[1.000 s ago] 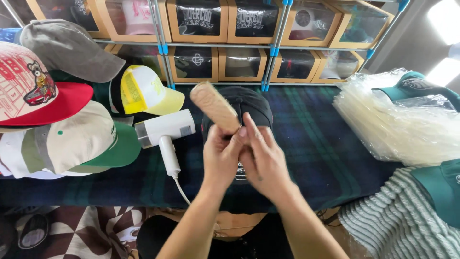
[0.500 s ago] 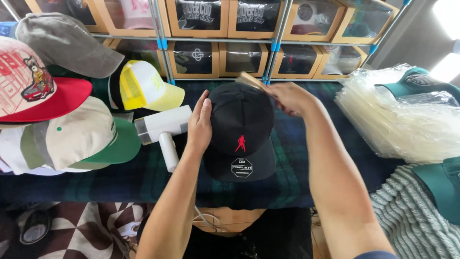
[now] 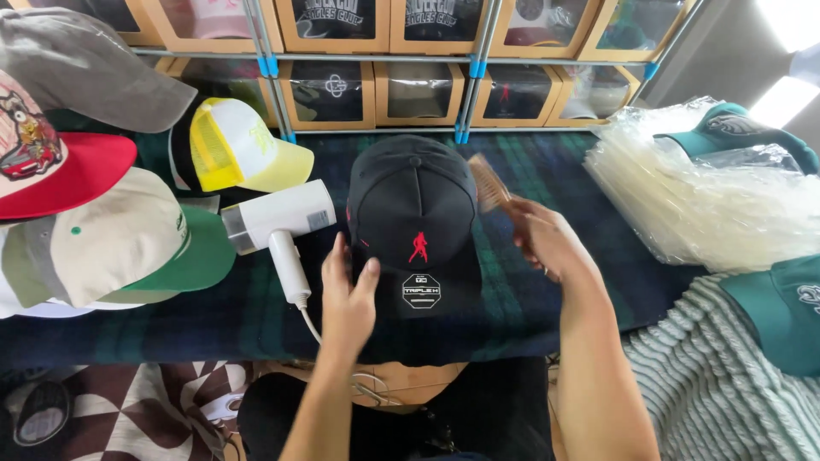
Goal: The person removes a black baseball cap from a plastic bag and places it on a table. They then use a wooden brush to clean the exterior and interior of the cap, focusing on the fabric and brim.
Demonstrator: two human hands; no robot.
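At the centre of the frame a black cloth cap [image 3: 414,213] with a small red stitched figure and an octagonal sticker on its flat brim lay on the desk [image 3: 547,299], which was covered in dark green and blue plaid fabric. The left hand [image 3: 348,299] rested at the brim's lower left edge, its fingers spread and laid against it rather than closed around anything, while the right hand [image 3: 547,243] had its fingers wrapped around the handle of a tan wooden brush [image 3: 489,183] held just beside the cap's right side. A smooth white hair dryer [image 3: 280,222] lay left of the cap, and a stack of crinkled clear plastic bags [image 3: 709,201] sat at the right.
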